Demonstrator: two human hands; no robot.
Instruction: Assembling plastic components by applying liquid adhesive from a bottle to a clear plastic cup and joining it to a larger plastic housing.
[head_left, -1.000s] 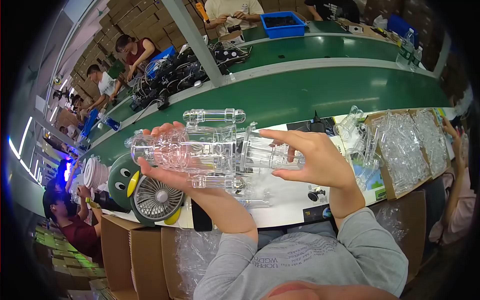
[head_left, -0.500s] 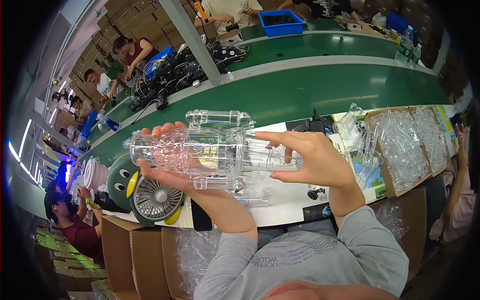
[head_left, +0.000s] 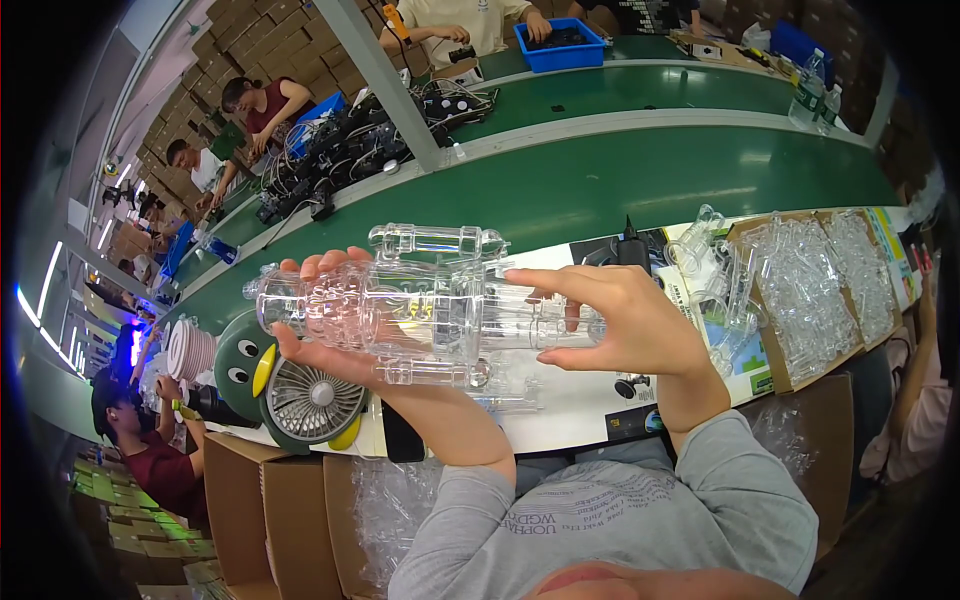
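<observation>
The end piece is closing toward nine o'clock against the clear body, right hand pinching, left hand cupping.

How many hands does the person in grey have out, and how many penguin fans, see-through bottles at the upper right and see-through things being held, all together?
Left hand and right hand: 2
Penguin fan: 1
Taller bottle and shorter bottle: 2
Held clear plastic assembly: 1
Total: 6
The heaped clear parts at right are too jumbled to count.
</observation>
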